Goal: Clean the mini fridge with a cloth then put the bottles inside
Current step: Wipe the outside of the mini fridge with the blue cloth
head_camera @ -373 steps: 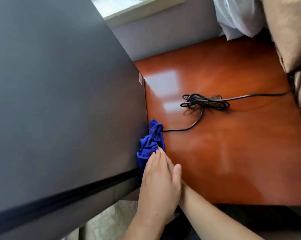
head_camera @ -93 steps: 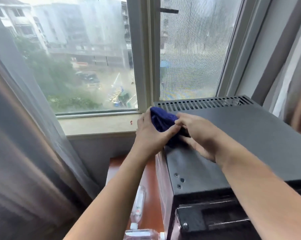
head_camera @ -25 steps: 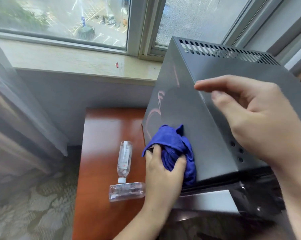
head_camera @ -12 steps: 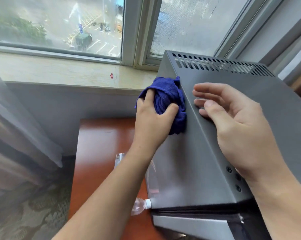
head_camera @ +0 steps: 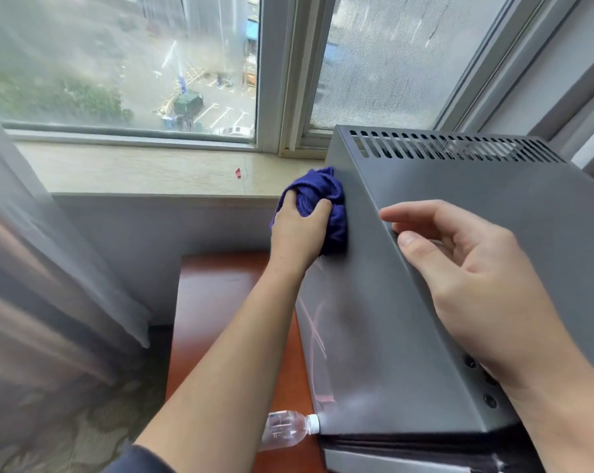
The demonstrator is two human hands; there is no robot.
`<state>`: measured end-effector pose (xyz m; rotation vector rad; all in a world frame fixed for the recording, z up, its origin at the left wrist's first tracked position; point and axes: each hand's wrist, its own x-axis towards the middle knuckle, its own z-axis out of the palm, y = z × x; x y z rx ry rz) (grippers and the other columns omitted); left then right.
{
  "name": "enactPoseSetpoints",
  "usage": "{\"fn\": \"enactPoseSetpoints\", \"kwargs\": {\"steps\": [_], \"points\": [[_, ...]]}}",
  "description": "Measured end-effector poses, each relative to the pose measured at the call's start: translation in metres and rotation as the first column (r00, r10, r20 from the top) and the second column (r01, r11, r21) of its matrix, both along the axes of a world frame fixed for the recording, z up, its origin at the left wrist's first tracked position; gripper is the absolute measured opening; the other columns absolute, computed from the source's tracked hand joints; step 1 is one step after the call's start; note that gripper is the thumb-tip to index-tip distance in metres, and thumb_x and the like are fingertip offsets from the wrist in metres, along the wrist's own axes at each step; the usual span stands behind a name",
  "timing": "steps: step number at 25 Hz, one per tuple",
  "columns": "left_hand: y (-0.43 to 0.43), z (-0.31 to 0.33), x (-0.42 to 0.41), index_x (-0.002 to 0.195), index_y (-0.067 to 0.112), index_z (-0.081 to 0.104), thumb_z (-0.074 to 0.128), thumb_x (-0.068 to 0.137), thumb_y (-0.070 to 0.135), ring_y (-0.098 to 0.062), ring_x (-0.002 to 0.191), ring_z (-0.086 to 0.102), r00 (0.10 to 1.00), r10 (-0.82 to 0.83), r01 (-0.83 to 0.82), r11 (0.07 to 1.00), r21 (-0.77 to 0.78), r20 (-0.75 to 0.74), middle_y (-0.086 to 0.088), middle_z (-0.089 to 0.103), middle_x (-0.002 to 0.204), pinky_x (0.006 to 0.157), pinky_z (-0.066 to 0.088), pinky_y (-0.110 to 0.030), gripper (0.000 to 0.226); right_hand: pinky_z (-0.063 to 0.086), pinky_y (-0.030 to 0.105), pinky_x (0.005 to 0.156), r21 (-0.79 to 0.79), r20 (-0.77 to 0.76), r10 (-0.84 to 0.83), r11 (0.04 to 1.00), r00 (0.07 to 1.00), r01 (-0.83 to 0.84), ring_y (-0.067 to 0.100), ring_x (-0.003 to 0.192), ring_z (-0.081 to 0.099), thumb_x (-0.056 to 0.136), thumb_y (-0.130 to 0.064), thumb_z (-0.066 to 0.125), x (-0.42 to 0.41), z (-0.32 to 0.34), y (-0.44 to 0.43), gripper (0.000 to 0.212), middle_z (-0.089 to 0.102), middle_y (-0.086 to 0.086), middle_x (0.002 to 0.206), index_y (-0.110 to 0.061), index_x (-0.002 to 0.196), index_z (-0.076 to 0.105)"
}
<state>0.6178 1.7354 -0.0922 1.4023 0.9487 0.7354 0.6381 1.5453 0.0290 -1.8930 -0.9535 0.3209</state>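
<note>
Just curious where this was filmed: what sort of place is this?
Probably a hotel room high up: a mini fridge on a wooden cabinet, sheer curtain, window overlooking a car park.

The cloth (head_camera: 326, 199) is deep blue, the mini fridge (head_camera: 374, 336) plain dark grey, the table (head_camera: 220, 302) red-brown, and the bottle (head_camera: 283, 431) clear with a white cap.

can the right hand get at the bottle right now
Probably not easily: the right hand is over the mini fridge top; the bottle lies low beyond the left forearm.
</note>
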Motion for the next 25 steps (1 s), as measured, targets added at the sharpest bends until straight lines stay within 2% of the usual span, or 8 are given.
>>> {"fn": "enactPoseSetpoints", "kwargs": {"steps": [2, 6, 10, 13, 16, 19, 23, 25], "points": [[-0.018, -0.020, -0.010, 0.113, 0.033, 0.061, 0.061, 0.087, 0.041, -0.020, 0.104, 0.064, 0.999, -0.013, 0.012, 0.999, -0.040, -0.038, 0.009, 0.068, 0.104, 0.079, 0.050, -0.028, 0.027, 0.059, 0.042, 0.092, -0.007, -0.001, 0.010, 1.000, 1.000, -0.010, 0.008, 0.094, 0.074, 0.098, -0.016, 0.062, 0.000, 0.000, 0.000, 0.025, 0.077, -0.006, 0.101, -0.036, 0.104, 0.076], [-0.068, -0.037, -0.034, 0.105, 0.038, 0.061, 0.058, 0.069, 0.051, -0.017, 0.103, 0.064, 0.998, 0.056, -0.055, 0.998, -0.040, 0.010, 0.004, 0.067, 0.108, 0.096, 0.053, -0.043, 0.038, 0.056, 0.029, 0.092, -0.006, -0.008, 0.034, 0.999, 0.999, -0.034, 0.003, 0.099, 0.072, 0.096, -0.018, 0.063, 0.002, -0.001, 0.000, 0.024, 0.076, -0.008, 0.105, -0.036, 0.103, 0.076], [-0.100, -0.001, -0.050, 0.119, 0.037, 0.060, 0.063, 0.070, 0.040, -0.014, 0.111, 0.062, 0.981, 0.048, -0.071, 0.990, 0.122, 0.188, 0.004, 0.061, 0.116, 0.099, 0.052, -0.042, 0.049, 0.049, 0.006, 0.082, 0.021, -0.028, 0.063, 0.998, 0.998, -0.062, -0.002, 0.101, 0.071, 0.094, -0.013, 0.064, 0.003, -0.001, 0.000, 0.025, 0.076, -0.013, 0.106, -0.033, 0.100, 0.077], [-0.078, 0.026, -0.038, 0.122, 0.034, 0.060, 0.067, 0.073, 0.034, -0.015, 0.113, 0.064, 0.964, 0.009, -0.072, 0.971, 0.228, 0.266, 0.001, 0.062, 0.117, 0.100, 0.052, -0.042, 0.049, 0.048, 0.004, 0.083, 0.065, -0.067, 0.085, 0.995, 0.994, -0.081, -0.001, 0.103, 0.071, 0.093, -0.010, 0.064, 0.003, -0.002, 0.001, 0.026, 0.075, -0.015, 0.112, -0.031, 0.101, 0.077], [-0.041, 0.041, -0.015, 0.121, 0.027, 0.061, 0.061, 0.071, 0.043, -0.019, 0.108, 0.064, 0.979, 0.057, -0.105, 0.962, 0.251, 0.193, -0.002, 0.066, 0.113, 0.098, 0.051, -0.039, 0.053, 0.048, 0.007, 0.089, 0.083, -0.058, 0.083, 0.993, 0.995, -0.078, -0.001, 0.111, 0.068, 0.093, -0.011, 0.065, 0.004, -0.004, 0.002, 0.027, 0.071, -0.018, 0.121, -0.033, 0.103, 0.076], [-0.003, 0.043, 0.008, 0.119, 0.028, 0.062, 0.060, 0.076, 0.042, -0.019, 0.103, 0.065, 0.988, 0.065, -0.092, 0.977, 0.194, 0.139, 0.001, 0.071, 0.110, 0.091, 0.050, -0.032, 0.046, 0.045, 0.006, 0.092, 0.063, -0.036, 0.078, 0.995, 0.996, -0.076, -0.002, 0.115, 0.065, 0.093, -0.014, 0.065, 0.004, -0.003, 0.003, 0.027, 0.070, -0.021, 0.120, -0.037, 0.104, 0.075], [0.032, 0.015, 0.028, 0.120, 0.026, 0.061, 0.056, 0.080, 0.041, -0.025, 0.105, 0.064, 0.996, 0.076, -0.080, 0.991, 0.111, 0.040, 0.000, 0.070, 0.111, 0.087, 0.046, -0.032, 0.043, 0.043, 0.002, 0.089, 0.032, -0.022, 0.071, 0.997, 0.997, -0.070, -0.002, 0.108, 0.067, 0.094, -0.015, 0.066, 0.002, -0.001, 0.002, 0.025, 0.072, -0.022, 0.114, -0.037, 0.100, 0.076], [0.034, -0.011, 0.031, 0.123, 0.026, 0.060, 0.057, 0.085, 0.038, -0.028, 0.109, 0.062, 0.997, 0.076, -0.075, 0.996, 0.038, -0.014, -0.003, 0.069, 0.116, 0.090, 0.046, -0.034, 0.040, 0.042, 0.001, 0.087, 0.027, -0.019, 0.061, 0.998, 0.998, -0.061, -0.003, 0.108, 0.067, 0.093, -0.017, 0.066, 0.002, 0.001, 0.003, 0.023, 0.072, -0.021, 0.113, -0.037, 0.099, 0.076]]}}
